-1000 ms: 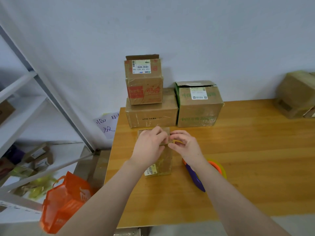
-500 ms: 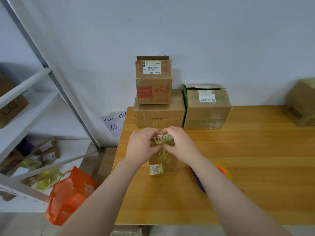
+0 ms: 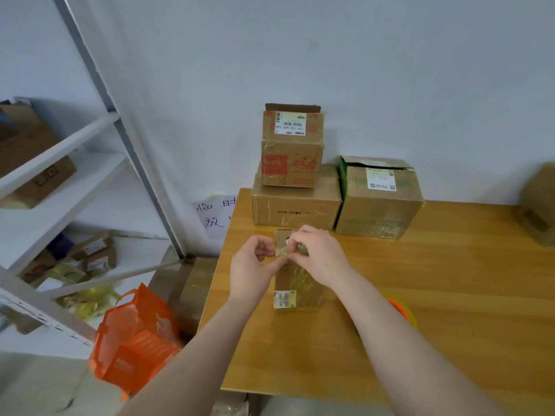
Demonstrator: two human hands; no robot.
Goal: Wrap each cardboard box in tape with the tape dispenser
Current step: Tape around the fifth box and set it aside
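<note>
Pulled slightly apart since before, pinching with curled fingers of left hand (image 3: 251, 267) and right hand (image 3: 322, 257) one crumpled tape scrap (image 3: 282, 251) over small box (image 3: 298, 297); probably only preparing, tape dispenser (image 3: 401, 309) untouched.

surface: light wooden top (image 3: 450, 295) | back, by wall: wide brown box (image 3: 295, 210), green-printed box (image 3: 378, 205) just beside it on the right | middle: small taped box (image 3: 297, 295) | right of it: orange-and-yellow tape dispenser (image 3: 404, 310), mostly hidden | far right edge: another brown box (image 3: 539, 205), partly out of frame
</note>
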